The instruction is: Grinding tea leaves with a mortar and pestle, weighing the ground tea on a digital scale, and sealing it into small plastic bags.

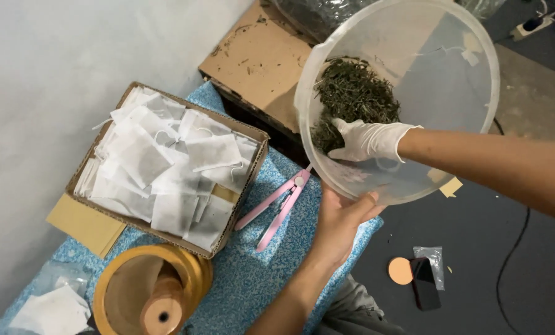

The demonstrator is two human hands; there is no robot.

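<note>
At the bottom edge of the view a round wooden mortar [144, 291] with a pestle standing in it is cut off, and loose white sachets [51, 313] lie beside it, partly out of frame. The bare left hand [339, 226] rises from below, palm up and fingers spread, cupping the underside of a tilted clear plastic bowl [463, 93]; its fingertips are hidden behind the bowl wall. The right hand [370, 141], in a white glove, reaches inside the bowl with fingers loosely curled over a heap of dried green herb [355, 93]; whether it has pinched any herb cannot be made out. The herb sits low against the bowl's left wall. Just left of the bowl, a pink sealing tong [280, 208] lies on the blue speckled mat [253, 279], near the mat's right edge. Further left, an open cardboard box [253, 164] is heaped with white filter bags [166, 164], hard against the pale wall. Behind the bowl a flattened cardboard sheet [256, 59] covers a dark box, half hidden. On the dark floor to the right lie a phone [425, 282] and an orange disc [400, 271].
</note>
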